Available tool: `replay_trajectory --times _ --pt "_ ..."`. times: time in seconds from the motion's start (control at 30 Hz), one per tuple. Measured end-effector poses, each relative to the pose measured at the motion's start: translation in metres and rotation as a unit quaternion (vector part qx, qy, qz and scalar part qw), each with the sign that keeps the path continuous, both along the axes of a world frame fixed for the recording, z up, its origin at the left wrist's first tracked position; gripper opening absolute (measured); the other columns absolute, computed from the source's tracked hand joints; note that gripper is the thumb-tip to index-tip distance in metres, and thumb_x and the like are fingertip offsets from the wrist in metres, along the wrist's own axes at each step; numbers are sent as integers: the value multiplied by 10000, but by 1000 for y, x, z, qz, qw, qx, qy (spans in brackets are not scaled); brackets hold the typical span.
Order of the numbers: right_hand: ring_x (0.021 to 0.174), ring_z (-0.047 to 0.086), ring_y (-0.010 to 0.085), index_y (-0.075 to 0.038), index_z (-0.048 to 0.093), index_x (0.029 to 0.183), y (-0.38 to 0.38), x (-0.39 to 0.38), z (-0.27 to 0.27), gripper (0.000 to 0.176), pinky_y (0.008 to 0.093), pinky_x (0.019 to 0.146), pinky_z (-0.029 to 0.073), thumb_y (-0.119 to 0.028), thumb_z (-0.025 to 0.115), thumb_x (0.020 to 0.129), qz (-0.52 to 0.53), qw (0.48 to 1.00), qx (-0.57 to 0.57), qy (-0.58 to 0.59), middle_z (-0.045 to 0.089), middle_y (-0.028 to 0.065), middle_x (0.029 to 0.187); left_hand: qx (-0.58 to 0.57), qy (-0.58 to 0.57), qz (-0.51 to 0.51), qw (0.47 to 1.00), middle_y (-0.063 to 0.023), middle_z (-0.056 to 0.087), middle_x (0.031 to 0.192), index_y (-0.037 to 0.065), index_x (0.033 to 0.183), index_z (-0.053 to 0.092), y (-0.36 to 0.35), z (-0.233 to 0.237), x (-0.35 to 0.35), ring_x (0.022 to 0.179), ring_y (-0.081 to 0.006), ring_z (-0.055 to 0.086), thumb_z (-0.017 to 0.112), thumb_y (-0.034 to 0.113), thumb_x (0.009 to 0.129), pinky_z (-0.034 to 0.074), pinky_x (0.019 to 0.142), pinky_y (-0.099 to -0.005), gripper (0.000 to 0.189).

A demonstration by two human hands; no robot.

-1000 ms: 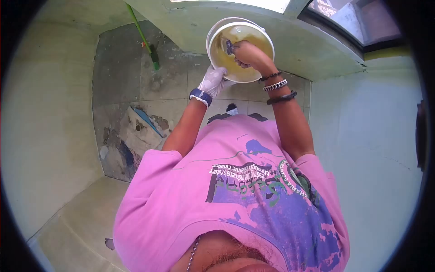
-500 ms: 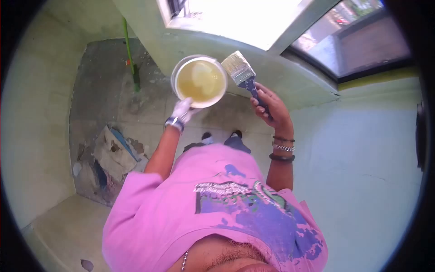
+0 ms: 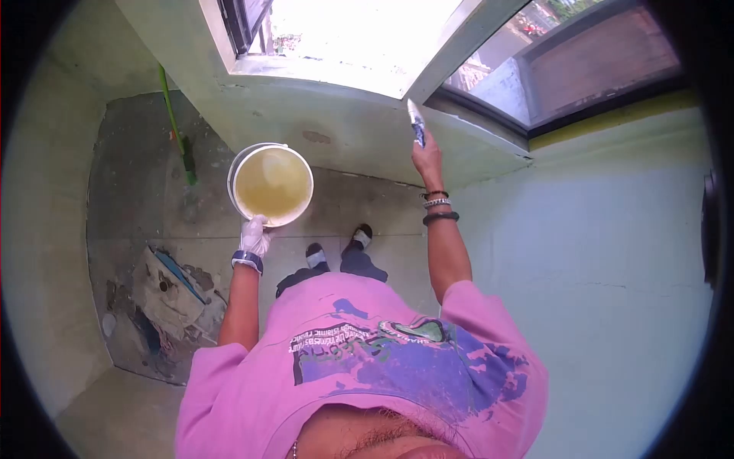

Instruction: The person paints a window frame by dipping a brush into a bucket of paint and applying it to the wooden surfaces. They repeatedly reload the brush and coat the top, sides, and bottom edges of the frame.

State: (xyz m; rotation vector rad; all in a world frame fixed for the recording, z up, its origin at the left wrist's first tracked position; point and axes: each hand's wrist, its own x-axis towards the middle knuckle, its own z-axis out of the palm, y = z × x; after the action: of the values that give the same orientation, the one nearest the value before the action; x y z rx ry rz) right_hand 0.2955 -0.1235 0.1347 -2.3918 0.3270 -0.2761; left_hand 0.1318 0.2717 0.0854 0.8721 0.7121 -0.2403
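Left hand [image 3: 254,236]: gloved fingers are gripping the bucket [image 3: 273,185].
Right hand [image 3: 427,158]: fingers are wrapping the brush [image 3: 416,122], raised to the wall [image 3: 344,130].
Risk: reaching high, I may be tipping the bucket and spilling.

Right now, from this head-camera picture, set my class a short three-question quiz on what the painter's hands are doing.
1. True or false: the left hand wears a white glove and holds the bucket.
2. The brush in the right hand is: A up by the window ledge, B on the floor, C inside the bucket.
3. What colour is the liquid in the bucket?
Key: 1 true; 2 A; 3 pale yellow.
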Motion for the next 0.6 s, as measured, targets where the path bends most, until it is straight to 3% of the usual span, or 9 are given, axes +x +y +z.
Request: replay_trajectory --times 0.03,0.13,0.3,0.43,0.5,0.6 --pt "948 572 401 -101 497 1237 -4 9 -13 453 440 842 447 -167 499 789 17 999 -26 37 600 252 1003 -1 -6 1 1000 -251 498 1150 -117 1215 340 -5 15 -6 1011 -353 573 411 -9 788 538 835 -477 446" --pt "915 575 413 -112 529 1208 -21 46 -21 426 446 819 458 -162 486 788 102 985 -100 97 603 256 969 -2 6 14 1000 -255 498 1145 -120 1210 343 0 -2 -13 1006 -356 574 409 -13 790 536 836 -481 438" --pt "779 593 414 -126 569 1178 -10 51 114 399 442 705 473 -144 510 784 63 986 -130 -79 618 238 879 9 27 13 1000 -246 511 1135 -114 1199 366 5 -10 -16 984 -360 587 413 13 763 568 768 -459 456" --pt "668 573 344 -67 534 1225 -1 34 198 420 416 642 463 -95 536 806 32 918 -160 -361 598 202 786 17 16 27 999 -241 522 1117 -128 1189 372 -4 2 -10 971 -345 595 414 20 773 571 770 -455 444" --pt "703 561 328 -27 472 1276 -5 49 198 476 414 622 450 -97 552 812 18 880 -193 -434 569 191 782 6 8 15 1000 -241 493 1162 -112 1216 349 -4 1 -8 1024 -352 564 417 16 799 532 841 -474 442" --pt "706 565 343 -72 419 1324 -6 75 121 520 420 629 467 -95 534 817 -5 912 -231 -339 549 184 811 7 1 1 1000 -250 462 1202 -106 1244 319 -2 3 -8 1067 -361 539 415 12 815 504 889 -486 455"
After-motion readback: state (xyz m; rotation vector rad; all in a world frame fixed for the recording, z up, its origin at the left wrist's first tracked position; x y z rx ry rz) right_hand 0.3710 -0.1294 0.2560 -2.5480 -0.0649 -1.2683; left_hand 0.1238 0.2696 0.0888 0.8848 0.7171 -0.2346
